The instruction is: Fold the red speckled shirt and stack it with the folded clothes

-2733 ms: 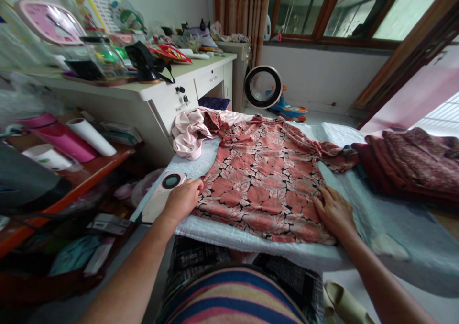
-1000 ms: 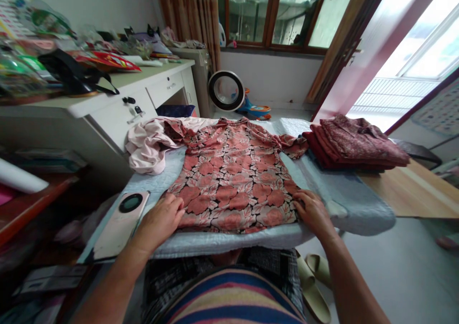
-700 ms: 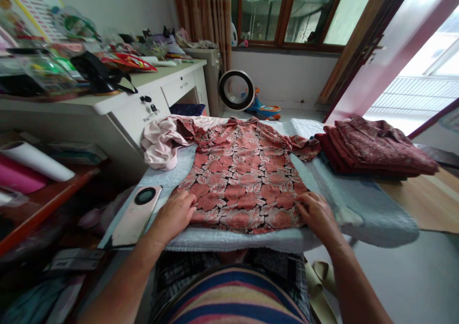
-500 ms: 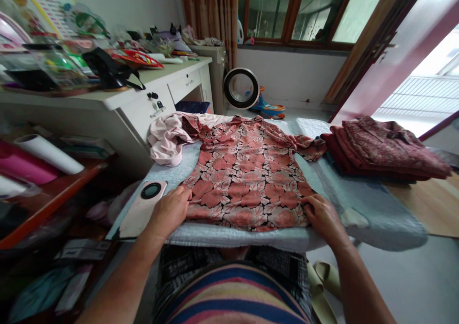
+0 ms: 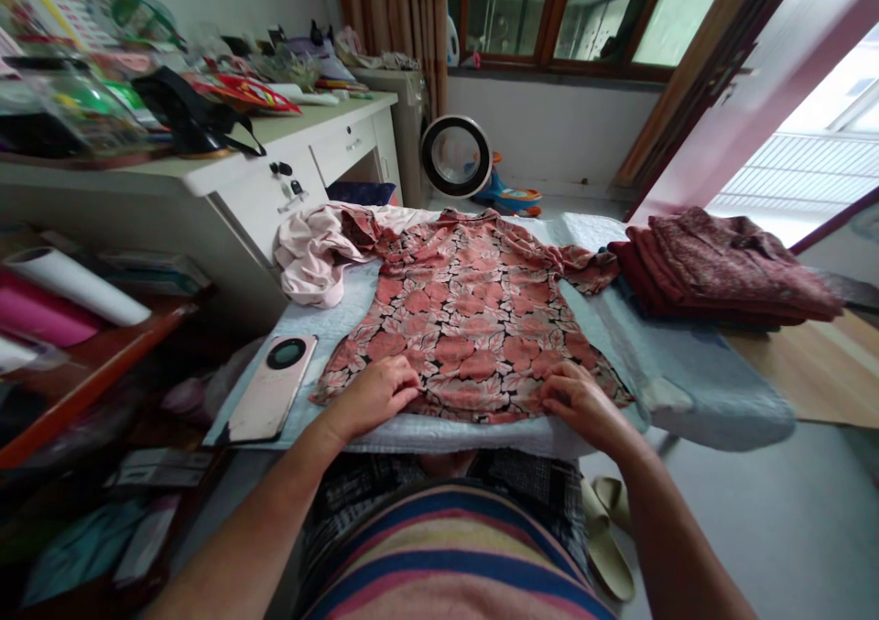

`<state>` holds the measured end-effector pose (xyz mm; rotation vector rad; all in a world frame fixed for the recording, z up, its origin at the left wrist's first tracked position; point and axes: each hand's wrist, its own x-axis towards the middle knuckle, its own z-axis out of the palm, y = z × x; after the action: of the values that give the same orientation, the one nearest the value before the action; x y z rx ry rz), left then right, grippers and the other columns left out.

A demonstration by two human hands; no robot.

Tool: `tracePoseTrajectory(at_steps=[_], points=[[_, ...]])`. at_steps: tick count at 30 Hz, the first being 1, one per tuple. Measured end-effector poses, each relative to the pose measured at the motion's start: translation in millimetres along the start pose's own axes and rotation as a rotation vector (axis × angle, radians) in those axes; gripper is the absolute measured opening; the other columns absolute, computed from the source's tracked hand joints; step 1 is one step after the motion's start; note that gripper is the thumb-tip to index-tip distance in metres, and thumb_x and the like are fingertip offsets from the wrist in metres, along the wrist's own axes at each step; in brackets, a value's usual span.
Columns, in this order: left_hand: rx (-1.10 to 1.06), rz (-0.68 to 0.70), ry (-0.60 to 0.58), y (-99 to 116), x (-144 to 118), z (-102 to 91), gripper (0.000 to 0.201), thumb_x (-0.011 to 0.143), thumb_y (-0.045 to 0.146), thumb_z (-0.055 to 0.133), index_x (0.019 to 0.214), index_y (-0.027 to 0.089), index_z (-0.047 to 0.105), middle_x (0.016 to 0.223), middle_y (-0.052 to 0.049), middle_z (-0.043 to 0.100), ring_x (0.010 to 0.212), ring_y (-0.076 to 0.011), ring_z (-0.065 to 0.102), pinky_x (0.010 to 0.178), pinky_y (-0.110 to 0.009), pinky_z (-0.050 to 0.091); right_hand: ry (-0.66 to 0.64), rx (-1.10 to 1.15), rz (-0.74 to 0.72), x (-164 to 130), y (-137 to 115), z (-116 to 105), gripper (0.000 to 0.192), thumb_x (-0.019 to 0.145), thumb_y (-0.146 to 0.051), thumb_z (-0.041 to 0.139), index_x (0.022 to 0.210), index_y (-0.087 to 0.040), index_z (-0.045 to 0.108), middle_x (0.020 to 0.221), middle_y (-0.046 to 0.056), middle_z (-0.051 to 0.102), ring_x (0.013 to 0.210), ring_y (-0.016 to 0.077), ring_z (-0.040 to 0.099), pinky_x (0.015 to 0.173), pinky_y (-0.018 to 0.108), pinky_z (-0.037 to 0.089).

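Floral shirt (image 5: 473, 309) lies spread on pale-blue board (image 5: 728, 391), unfolded; laying-out looks nearly done. Left hand (image 5: 374, 393) and right hand (image 5: 585, 407) curl at its near edge; pinching, cannot tell. Right: folded garment stack (image 5: 728, 267).

blouse hem (image 5: 481, 408): partly hidden (by left hand (image 5: 381, 391)) | jar (image 5: 92, 98): blurred

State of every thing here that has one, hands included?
Red floral fabric shirt: spread out, wrinkled
Left bare hand: fingers bent on shirt's near edge, grip unclear
Right bare hand: likewise
Pale pink cloth: crumpled
Dark red fabric clothes: folded, stacked
Pale pink rectangular phone: camera side up
Round black-rimmed glass door: open
White desk drawer: shut
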<state>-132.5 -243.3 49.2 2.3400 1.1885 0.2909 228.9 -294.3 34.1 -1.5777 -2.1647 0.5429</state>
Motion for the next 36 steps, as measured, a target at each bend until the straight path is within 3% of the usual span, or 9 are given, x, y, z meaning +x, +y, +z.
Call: tracePoseTrajectory(at_steps=[6, 11, 13, 15, 18, 21, 26, 30, 36], points=[[0.117, -0.02, 0.046, 2, 24, -18.3, 0.028, 0.093, 0.027, 0.046, 0.087, 0.018, 0.072, 0.09, -0.007, 0.064, 0.087, -0.0201, 0.06, 0.083, -0.032, 0.046, 0.026, -0.005, -0.02, 14, -1, -8, 0.015, 0.085, -0.019, 0.054, 0.08, -0.021, 0.068, 0.091, 0.005, 0.066, 0.09, 0.021, 0.059, 0.084, 0.033, 0.045], [0.384, -0.121, 0.329, 11, 42, -12.9, 0.02, 0.09, 0.021, 0.052, 0.099, 0.017, 0.069, 0.105, -0.011, 0.061, 0.1, -0.026, 0.057, 0.092, -0.039, 0.045, 0.321, -0.158, 0.09, 27, -4, -4, 0.014, 0.087, -0.023, 0.054, 0.083, -0.021, 0.067, 0.093, 0.008, 0.063, 0.09, 0.0236, 0.057, 0.084, 0.036, 0.044], [0.404, -0.08, 0.413, 20, 42, -4.7, 0.02, 0.088, 0.018, 0.054, 0.104, 0.017, 0.066, 0.11, -0.012, 0.059, 0.105, -0.0271, 0.054, 0.094, -0.041, 0.043, 0.421, -0.172, 0.099, 27, -6, 1, 0.012, 0.087, -0.023, 0.054, 0.088, -0.021, 0.066, 0.098, 0.01, 0.062, 0.094, 0.0249, 0.055, 0.087, 0.038, 0.043], [0.311, 0.06, 0.334, 31, 38, 6.1, 0.016, 0.09, 0.019, 0.054, 0.102, 0.018, 0.065, 0.107, -0.01, 0.06, 0.103, -0.0249, 0.055, 0.094, -0.039, 0.043, 0.397, -0.131, 0.065, 25, -11, 7, 0.011, 0.087, -0.023, 0.055, 0.088, -0.022, 0.065, 0.096, 0.009, 0.062, 0.094, 0.0245, 0.055, 0.086, 0.037, 0.043], [0.12, 0.251, 0.09, 44, 30, 24.2, 0.012, 0.088, 0.027, 0.062, 0.097, 0.02, 0.064, 0.101, -0.007, 0.062, 0.099, -0.0221, 0.056, 0.089, -0.034, 0.045, 0.186, -0.026, -0.025, 18, -28, 16, 0.011, 0.088, -0.021, 0.055, 0.082, -0.022, 0.064, 0.087, 0.006, 0.061, 0.087, 0.0216, 0.056, 0.079, 0.034, 0.044], [0.062, 0.266, -0.025, 50, 25, 39.0, 0.02, 0.081, 0.029, 0.071, 0.098, 0.02, 0.065, 0.102, -0.006, 0.062, 0.099, -0.0224, 0.056, 0.086, -0.033, 0.045, 0.035, 0.037, -0.099, 11, -50, 25, 0.008, 0.088, -0.02, 0.059, 0.081, -0.022, 0.064, 0.087, 0.004, 0.061, 0.088, 0.0201, 0.055, 0.078, 0.032, 0.044], [0.003, 0.184, 0.003, 49, 22, 46.7, 0.017, 0.079, 0.021, 0.069, 0.095, 0.019, 0.065, 0.101, -0.005, 0.062, 0.098, -0.0211, 0.056, 0.085, -0.031, 0.046, -0.032, 0.039, -0.207, 8, -70, 40, 0.018, 0.08, -0.014, 0.068, 0.096, -0.022, 0.067, 0.099, 0.005, 0.061, 0.094, 0.021, 0.053, 0.084, 0.034, 0.043], [-0.034, 0.162, 0.029, 47, 20, 45.8, 0.012, 0.079, 0.017, 0.067, 0.091, 0.019, 0.064, 0.101, -0.005, 0.062, 0.098, -0.02, 0.057, 0.085, -0.03, 0.046, -0.02, 0.117, -0.209, 13, -66, 48, 0.011, 0.085, -0.014, 0.062, 0.089, -0.021, 0.07, 0.093, 0.005, 0.063, 0.091, 0.0191, 0.055, 0.082, 0.032, 0.043], [-0.033, 0.172, 0.037, 47, 18, 47.1, 0.014, 0.079, 0.018, 0.069, 0.092, 0.018, 0.066, 0.103, -0.005, 0.063, 0.1, -0.0207, 0.057, 0.087, -0.031, 0.046, 0.064, 0.398, 0.077, 24, -55, 51, 0.013, 0.086, -0.022, 0.055, 0.078, -0.019, 0.064, 0.073, 0.0, 0.062, 0.069, 0.0139, 0.054, 0.065, 0.025, 0.04]])
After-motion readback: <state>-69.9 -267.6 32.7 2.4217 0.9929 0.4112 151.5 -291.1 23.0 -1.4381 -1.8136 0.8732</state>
